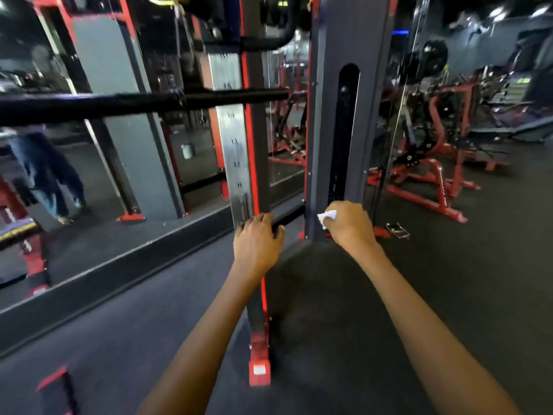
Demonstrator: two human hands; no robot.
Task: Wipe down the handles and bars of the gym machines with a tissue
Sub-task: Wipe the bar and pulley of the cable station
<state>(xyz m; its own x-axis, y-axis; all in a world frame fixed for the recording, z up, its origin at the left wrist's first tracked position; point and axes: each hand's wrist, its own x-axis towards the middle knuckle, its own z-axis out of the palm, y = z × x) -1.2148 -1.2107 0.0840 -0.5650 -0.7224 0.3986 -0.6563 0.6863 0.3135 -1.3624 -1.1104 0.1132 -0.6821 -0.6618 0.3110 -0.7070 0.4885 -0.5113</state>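
Note:
My left hand (258, 241) grips the near end of a low black crossbar (289, 214) that runs between the numbered steel upright (236, 163) and the grey weight-stack column (332, 121). My right hand (348, 226) holds a crumpled white tissue (326, 218) at the foot of that column, close to the bar's far end. A long black padded bar (143, 103) crosses the view higher up at the left.
A mirror wall (98, 151) on the left reflects a person in jeans. Red-framed gym machines (431, 175) stand at the right on dark rubber floor. A red foot of the upright (259, 369) sits low in the middle, between my forearms.

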